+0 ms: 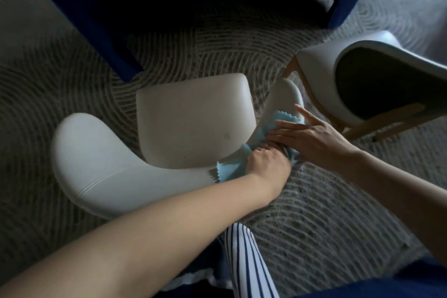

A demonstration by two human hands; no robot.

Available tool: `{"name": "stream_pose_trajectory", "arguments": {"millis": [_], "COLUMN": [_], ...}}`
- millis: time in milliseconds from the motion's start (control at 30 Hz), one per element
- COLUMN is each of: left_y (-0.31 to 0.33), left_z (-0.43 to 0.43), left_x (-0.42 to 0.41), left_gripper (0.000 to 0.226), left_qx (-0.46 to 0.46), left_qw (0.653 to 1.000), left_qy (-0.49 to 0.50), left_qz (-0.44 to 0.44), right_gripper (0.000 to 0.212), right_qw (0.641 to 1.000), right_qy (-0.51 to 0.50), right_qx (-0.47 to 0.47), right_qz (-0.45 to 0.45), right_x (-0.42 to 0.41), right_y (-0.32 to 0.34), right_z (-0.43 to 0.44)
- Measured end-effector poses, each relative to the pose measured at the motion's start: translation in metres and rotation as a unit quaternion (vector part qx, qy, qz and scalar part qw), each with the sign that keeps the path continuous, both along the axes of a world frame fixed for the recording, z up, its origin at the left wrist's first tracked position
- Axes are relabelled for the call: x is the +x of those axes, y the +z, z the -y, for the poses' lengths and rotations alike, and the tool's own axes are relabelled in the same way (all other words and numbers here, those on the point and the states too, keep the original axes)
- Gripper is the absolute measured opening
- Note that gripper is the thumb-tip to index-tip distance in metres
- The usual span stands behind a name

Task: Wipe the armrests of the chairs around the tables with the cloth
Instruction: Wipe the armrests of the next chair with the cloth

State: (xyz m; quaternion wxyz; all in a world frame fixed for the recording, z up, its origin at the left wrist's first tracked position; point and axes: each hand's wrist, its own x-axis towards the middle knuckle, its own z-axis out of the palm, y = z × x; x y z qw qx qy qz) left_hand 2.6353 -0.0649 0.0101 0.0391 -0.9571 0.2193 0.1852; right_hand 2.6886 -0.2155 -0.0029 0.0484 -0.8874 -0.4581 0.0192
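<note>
Ribbed grey carpet (326, 237) is lying under a white chair (193, 116) seen from above, with a second chair (362, 75) on wooden legs standing just to its right. A light blue cloth (281, 120) is draping over the white chair's right armrest (284, 94). The left hand (266, 161) is gripping the cloth's near part with curled fingers. The right hand (312, 133) is pressing flat on the cloth, fingers straight and spread. A blue table frame (101, 31) is standing at the far side.
</note>
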Motion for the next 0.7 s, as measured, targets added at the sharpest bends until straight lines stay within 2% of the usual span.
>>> {"name": "stream_pose_trajectory", "arguments": {"millis": [133, 200, 267, 333, 500, 633, 700], "left_y": [0.003, 0.006, 0.008, 0.009, 0.007, 0.004, 0.006], "left_z": [0.020, 0.026, 0.028, 0.024, 0.012, 0.001, -0.007], "left_x": [0.022, 0.029, 0.030, 0.027, 0.017, 0.006, -0.001], "left_gripper": [0.032, 0.033, 0.037, 0.037, 0.051, 0.046, 0.045], "left_qx": [-0.032, -0.052, -0.060, -0.059, -0.076, -0.048, -0.020], "left_qw": [0.997, 0.992, 0.990, 0.992, 0.992, 0.996, 0.998], "left_qy": [0.060, 0.092, 0.102, 0.091, 0.085, 0.039, 0.006], "left_qz": [-0.043, -0.068, -0.075, -0.060, -0.062, -0.066, -0.060], "right_gripper": [0.047, 0.045, 0.053, 0.059, 0.064, 0.069, 0.063], "right_qw": [1.000, 0.999, 0.987, 0.974, 0.972, 0.979, 0.980], "right_qy": [0.016, -0.001, -0.044, -0.067, -0.136, -0.158, -0.166], "right_qx": [0.006, -0.038, -0.118, -0.184, -0.150, -0.108, -0.095], "right_qz": [-0.005, -0.036, -0.095, -0.116, -0.117, -0.069, -0.053], "right_x": [0.027, 0.036, 0.041, 0.041, 0.014, -0.011, -0.023], "right_y": [0.003, 0.007, 0.012, 0.015, 0.006, 0.001, 0.003], "right_z": [0.003, -0.001, -0.006, -0.012, -0.020, -0.026, -0.034]}}
